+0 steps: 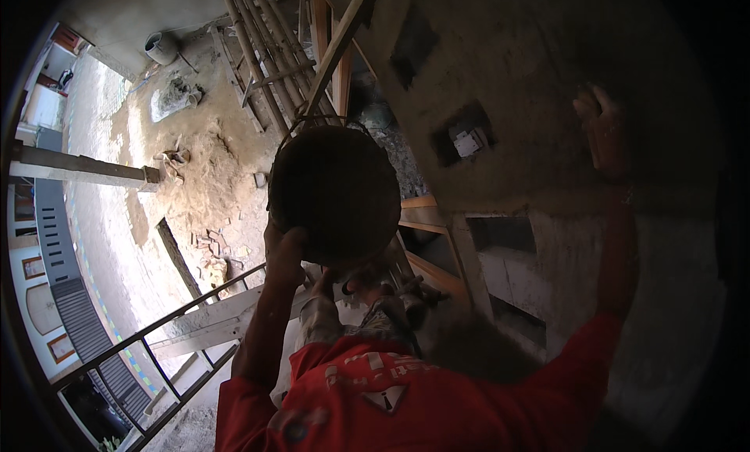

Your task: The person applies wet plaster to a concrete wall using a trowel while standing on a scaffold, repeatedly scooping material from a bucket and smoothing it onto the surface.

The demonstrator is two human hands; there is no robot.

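My left hand (287,247) is closed on the near left rim of a dark round bucket (336,190), with the thumb over the edge. The bucket hangs in front of my legs, and its inside is too dark to show what it holds. A thin handle (293,128) loops at its far side. My right arm reaches out to the grey plastered wall (539,116). Up against that wall, my right hand (600,108) has its fingers bent around a tan, block-like shape (609,149); shadow hides what kind of thing it is.
Square openings (462,135) pierce the wall, one holding a pale box. Long bamboo poles (269,53) lean beyond the bucket. A metal railing (156,358) runs at lower left. Far below lie a sand heap (207,167), broken bricks (212,245) and a grey bucket (162,48).
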